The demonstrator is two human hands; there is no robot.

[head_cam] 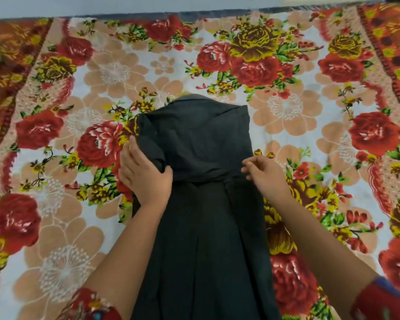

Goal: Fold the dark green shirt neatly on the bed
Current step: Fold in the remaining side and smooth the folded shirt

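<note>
The dark green shirt point(201, 204) lies lengthwise down the middle of the bed, narrowed into a long strip with its sides turned in. Its far part is doubled back toward me, making a thicker block with a fold edge across the strip. My left hand point(143, 174) grips a bunched lump of cloth at the left end of that fold edge. My right hand point(263, 174) pinches the cloth at the right end of the same edge, fingers curled together.
A floral bedspread point(310, 112) with red roses and peach flowers covers the whole bed. The bed's far edge point(194, 13) meets a pale wall at the top. Red patterned sleeves show at the bottom corners.
</note>
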